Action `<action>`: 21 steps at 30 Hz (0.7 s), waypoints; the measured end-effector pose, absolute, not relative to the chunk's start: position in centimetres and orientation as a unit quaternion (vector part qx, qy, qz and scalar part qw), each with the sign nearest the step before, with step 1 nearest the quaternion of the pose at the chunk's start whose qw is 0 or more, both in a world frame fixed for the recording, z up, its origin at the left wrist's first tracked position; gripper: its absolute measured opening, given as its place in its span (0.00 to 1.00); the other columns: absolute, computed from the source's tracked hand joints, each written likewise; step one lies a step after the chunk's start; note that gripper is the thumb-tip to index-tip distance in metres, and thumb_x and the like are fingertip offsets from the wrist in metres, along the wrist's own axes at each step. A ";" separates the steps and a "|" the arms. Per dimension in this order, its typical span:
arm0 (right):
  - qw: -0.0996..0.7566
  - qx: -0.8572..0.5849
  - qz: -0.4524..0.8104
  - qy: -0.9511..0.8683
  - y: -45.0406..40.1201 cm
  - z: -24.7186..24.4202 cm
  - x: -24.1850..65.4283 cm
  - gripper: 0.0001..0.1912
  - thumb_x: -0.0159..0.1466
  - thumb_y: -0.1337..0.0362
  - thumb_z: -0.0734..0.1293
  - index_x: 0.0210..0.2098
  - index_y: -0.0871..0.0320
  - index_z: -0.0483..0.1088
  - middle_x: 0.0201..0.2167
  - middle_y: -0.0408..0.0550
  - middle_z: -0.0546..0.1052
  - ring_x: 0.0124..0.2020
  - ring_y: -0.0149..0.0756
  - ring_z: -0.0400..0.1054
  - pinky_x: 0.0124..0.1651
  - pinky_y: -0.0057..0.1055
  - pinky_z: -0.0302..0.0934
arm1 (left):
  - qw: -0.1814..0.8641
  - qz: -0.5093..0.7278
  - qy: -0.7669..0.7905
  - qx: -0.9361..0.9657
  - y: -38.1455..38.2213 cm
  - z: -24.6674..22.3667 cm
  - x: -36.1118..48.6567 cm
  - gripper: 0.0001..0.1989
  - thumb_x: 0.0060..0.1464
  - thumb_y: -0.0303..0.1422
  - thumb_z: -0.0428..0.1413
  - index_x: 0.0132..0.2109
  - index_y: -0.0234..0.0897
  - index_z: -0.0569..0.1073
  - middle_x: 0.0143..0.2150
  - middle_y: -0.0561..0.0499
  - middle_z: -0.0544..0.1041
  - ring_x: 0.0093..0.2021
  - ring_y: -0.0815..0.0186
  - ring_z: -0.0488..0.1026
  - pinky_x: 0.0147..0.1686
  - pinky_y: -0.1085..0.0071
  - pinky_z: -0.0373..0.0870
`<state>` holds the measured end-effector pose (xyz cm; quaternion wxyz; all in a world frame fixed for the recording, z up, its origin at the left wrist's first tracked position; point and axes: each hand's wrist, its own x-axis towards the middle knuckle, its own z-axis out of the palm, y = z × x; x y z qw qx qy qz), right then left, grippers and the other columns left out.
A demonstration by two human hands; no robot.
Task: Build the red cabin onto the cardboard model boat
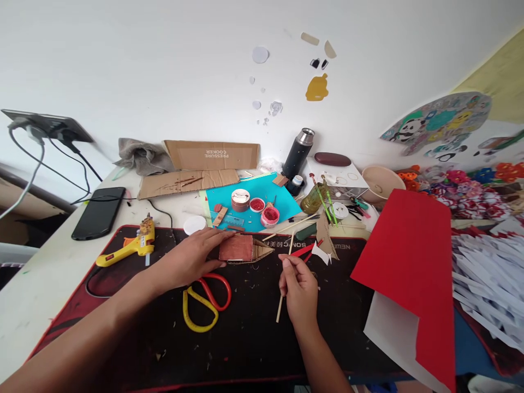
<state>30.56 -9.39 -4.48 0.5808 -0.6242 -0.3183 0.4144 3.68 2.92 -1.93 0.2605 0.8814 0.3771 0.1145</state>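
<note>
My left hand (199, 254) grips the left end of a small cardboard piece (236, 248), thumb along its near edge and fingers along the far one. Reddish paint covers the piece's rectangular body, while its pointed right end (261, 250) is bare brown cardboard. In my right hand (299, 284) a thin wooden stick (279, 310) is pinched between thumb and fingers, slanting upward just right of the cardboard tip. Scissors with red and yellow handles (200, 316) lie below the left hand; their blades cannot be made out.
A yellow glue gun (141, 246) lies left on the dark mat (245, 349). Behind, paint pots (270, 216) stand on a blue sheet (262, 191). A black flask (298, 155), a brush jar (313, 201) and cardboard strips (188, 183) line the back. Red card (409, 273) occupies the right.
</note>
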 end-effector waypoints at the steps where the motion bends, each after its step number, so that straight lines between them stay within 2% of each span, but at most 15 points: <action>1: 0.582 -0.624 0.412 -0.319 -9.4 -4.5 30.5 0.29 0.65 0.37 0.74 0.43 0.59 0.82 0.16 0.37 0.66 0.16 0.30 0.58 0.18 0.26 0.55 | 0.263 0.114 0.382 0.879 3.0 -1.7 3.6 0.34 0.64 0.36 0.61 0.75 0.46 0.68 0.69 0.40 0.78 0.69 0.46 0.75 0.68 0.48 0.71; 5: 0.583 -0.625 0.408 -0.320 -9.4 -4.5 30.4 0.28 0.66 0.38 0.74 0.43 0.59 0.82 0.16 0.37 0.67 0.16 0.30 0.59 0.18 0.26 0.55 | 0.286 0.129 0.411 0.856 3.2 0.1 2.7 0.33 0.65 0.47 0.60 0.73 0.45 0.71 0.67 0.42 0.80 0.65 0.46 0.78 0.66 0.51 0.74; 9: 0.569 -0.629 0.412 -0.333 -9.5 -4.4 30.4 0.27 0.67 0.38 0.73 0.43 0.58 0.82 0.16 0.37 0.67 0.16 0.30 0.59 0.18 0.26 0.55 | 0.303 0.173 0.505 0.790 3.4 2.0 0.7 0.38 0.62 0.58 0.61 0.72 0.45 0.72 0.70 0.45 0.78 0.67 0.44 0.76 0.67 0.53 0.72; 12: 0.537 -0.638 0.417 -0.362 -9.5 -4.2 30.6 0.26 0.68 0.40 0.72 0.44 0.58 0.82 0.17 0.37 0.68 0.16 0.30 0.59 0.19 0.26 0.55 | 0.301 0.209 0.575 0.731 3.4 2.7 -0.6 0.45 0.58 0.64 0.61 0.73 0.43 0.71 0.69 0.44 0.79 0.68 0.42 0.75 0.69 0.49 0.69; 14: 0.507 -0.645 0.417 -0.392 -9.2 -4.0 30.8 0.23 0.69 0.42 0.71 0.44 0.57 0.83 0.17 0.37 0.68 0.16 0.30 0.59 0.19 0.27 0.54 | 0.310 0.214 0.587 0.717 3.2 2.7 -1.1 0.48 0.55 0.66 0.61 0.72 0.42 0.71 0.69 0.43 0.79 0.68 0.40 0.74 0.70 0.47 0.67; 17: 0.455 -0.651 0.402 -0.456 -8.2 -3.5 31.1 0.17 0.70 0.48 0.71 0.43 0.55 0.83 0.18 0.39 0.71 0.18 0.33 0.63 0.22 0.28 0.56 | 0.341 0.215 0.590 0.699 2.9 2.4 -1.5 0.46 0.55 0.64 0.63 0.72 0.44 0.72 0.69 0.45 0.79 0.69 0.40 0.74 0.71 0.47 0.66; 19: 0.423 -0.656 0.374 -0.501 -7.1 -3.0 31.1 0.14 0.70 0.52 0.70 0.43 0.54 0.83 0.20 0.40 0.74 0.21 0.35 0.69 0.27 0.30 0.61 | 0.383 0.243 0.596 0.663 2.8 2.2 -1.7 0.45 0.54 0.63 0.65 0.71 0.44 0.73 0.69 0.45 0.80 0.68 0.40 0.74 0.71 0.48 0.67; 21: 0.385 -0.664 0.340 -0.543 -5.8 -2.6 31.0 0.12 0.71 0.54 0.69 0.42 0.53 0.83 0.22 0.41 0.77 0.23 0.37 0.71 0.30 0.31 0.62 | 0.438 0.287 0.590 0.614 2.7 1.9 -1.9 0.44 0.54 0.62 0.66 0.70 0.41 0.74 0.69 0.44 0.80 0.68 0.39 0.74 0.69 0.48 0.71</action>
